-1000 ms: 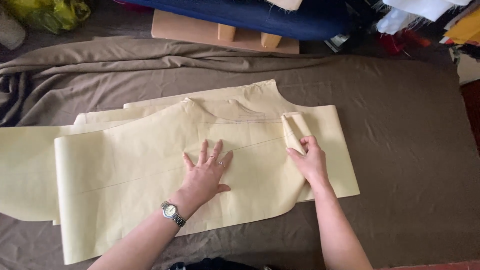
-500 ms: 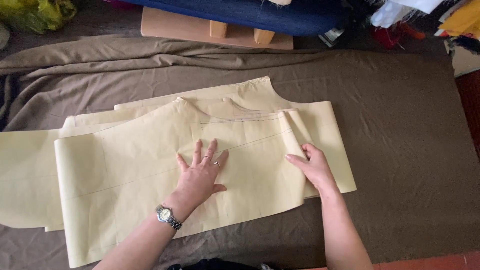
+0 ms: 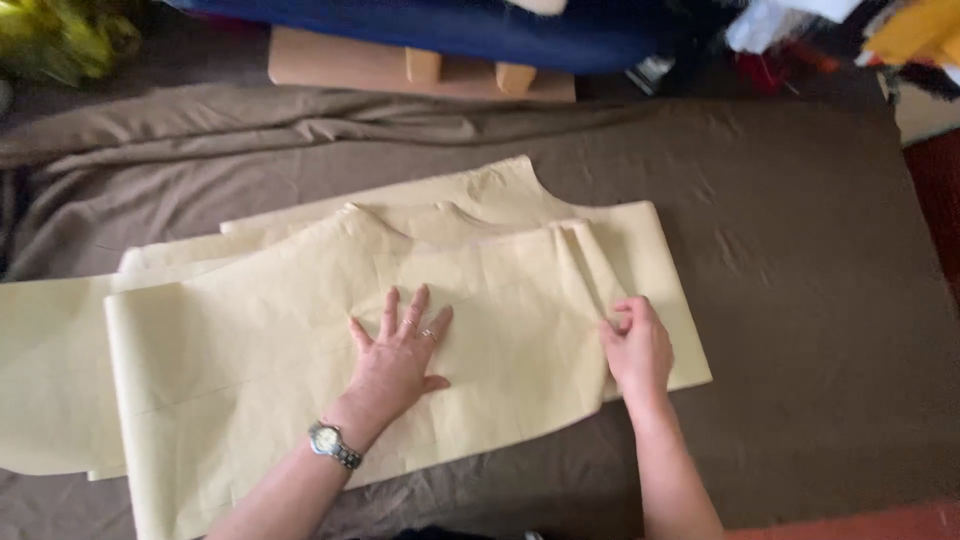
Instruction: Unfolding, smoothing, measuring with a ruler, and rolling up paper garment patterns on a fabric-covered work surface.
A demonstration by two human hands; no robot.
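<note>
Brown cloth (image 3: 800,300) covers the whole work surface, matte and soft, bunched into long wrinkles along the far edge, smoother on the right. On it, centre-left, lies a stack of pale yellow pattern paper (image 3: 250,350), thin and slightly creased, several layers overlapping; top sheet is a wide panel with a straight left edge and a curved lower right edge, far edges cut into shallow scoops and small peaks. A folded strip of the paper (image 3: 585,265) runs diagonally near the right end, raised a bit off the sheet below. Left hand (image 3: 400,355) lies flat on the top sheet, palm down, fingers spread and released, pressing the paper, nothing gripped; rings on two fingers, a metal wristwatch (image 3: 333,445) on the wrist, forearm coming in from bottom centre. Right hand (image 3: 637,345) sits at the lower end of the fold, fingers curled in, pinching the paper edge between thumb and fingertips; forearm rises straight from the bottom edge. Beyond the cloth, a light wooden board with two small wooden blocks (image 3: 420,65) under dark blue fabric (image 3: 450,25). Yellow-green bundle (image 3: 60,30) far left, blurry mixed scraps far right. Nothing lies between the hands and the paper.
</note>
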